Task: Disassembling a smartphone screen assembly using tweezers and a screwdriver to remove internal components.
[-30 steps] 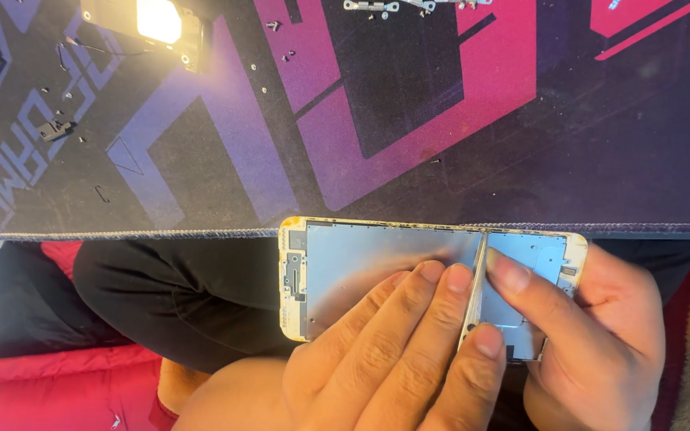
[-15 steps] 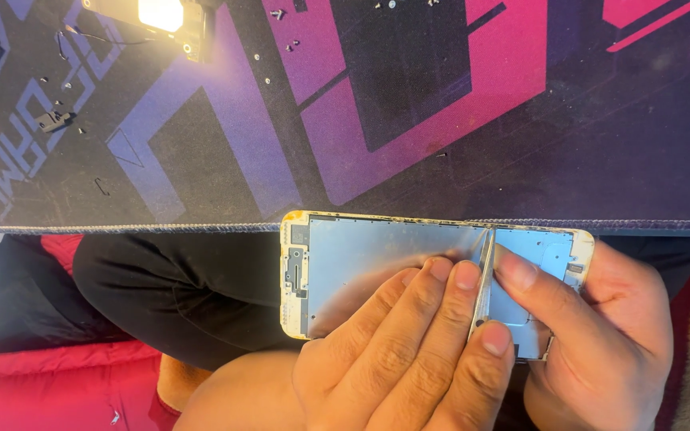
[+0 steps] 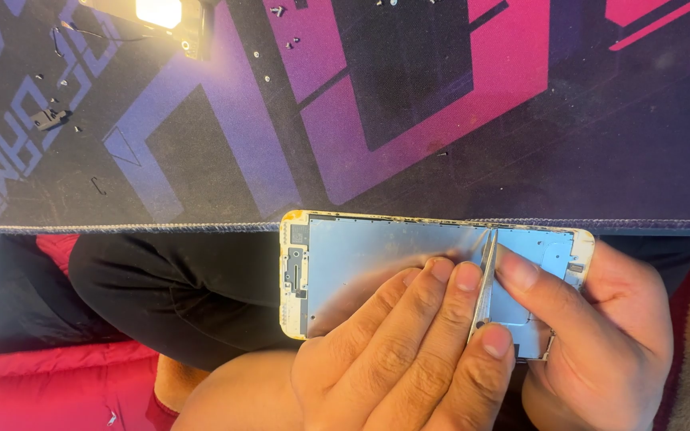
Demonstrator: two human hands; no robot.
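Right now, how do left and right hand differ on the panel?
Left hand lies on top of the panel, fingers pinching the tweezers; right hand cups the panel's end from below. Left hand comes from lower centre; right hand from the right edge. Both touch the panel.

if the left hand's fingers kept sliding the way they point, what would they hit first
The left hand points up and right across the phone screen panel. Its fingertips would likely first meet the thin metal tool, then the right hand.

phone panel (image 3: 377,263) half hidden, tweezer (image 3: 485,279) tips unclear
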